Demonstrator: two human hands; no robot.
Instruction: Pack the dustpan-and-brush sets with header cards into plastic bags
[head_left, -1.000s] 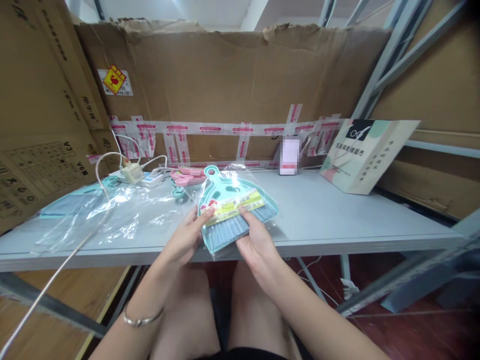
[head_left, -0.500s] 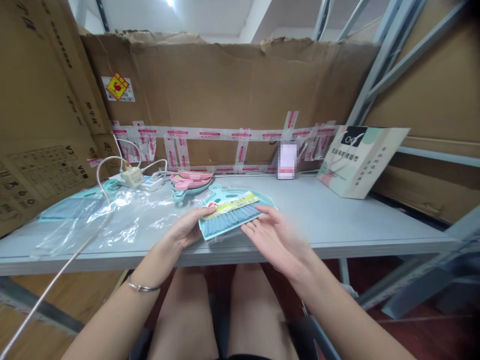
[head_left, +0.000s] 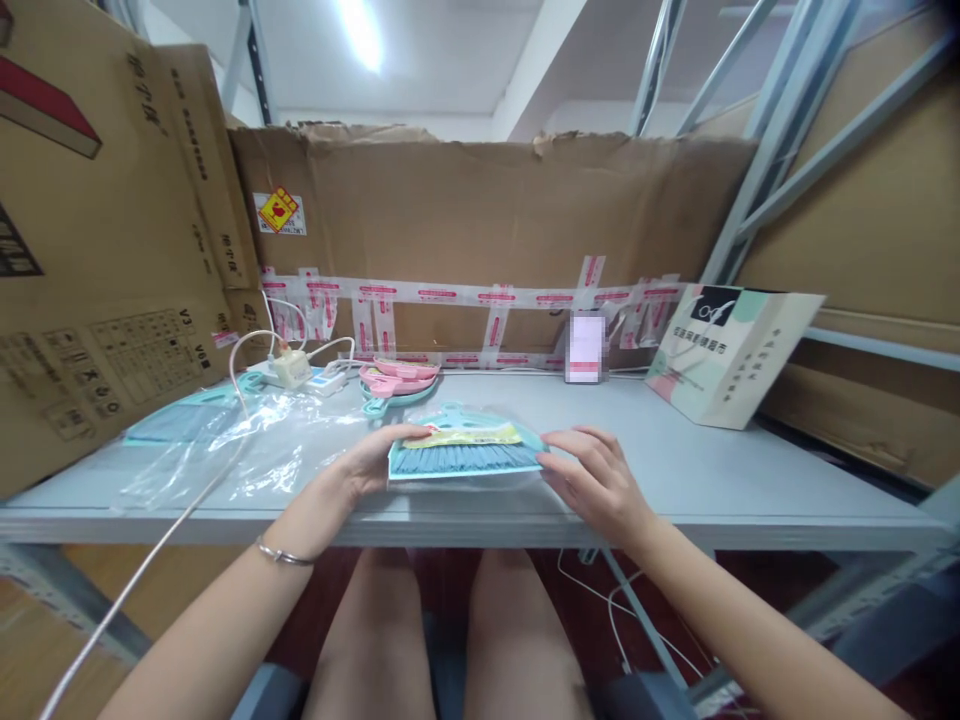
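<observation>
1. Left hand (head_left: 367,465): pinches the left end of the bagged brush set (head_left: 465,458), thumb on top.
2. Right hand (head_left: 600,485): loosely open, fingertips touching the set's right end.
3. Set: lies flat at the table's (head_left: 750,480) near edge.

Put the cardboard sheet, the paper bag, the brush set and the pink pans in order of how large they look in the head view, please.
1. cardboard sheet, by far the largest
2. paper bag
3. brush set, nearest the camera, which flatters it
4. pink pans, farther back
</observation>
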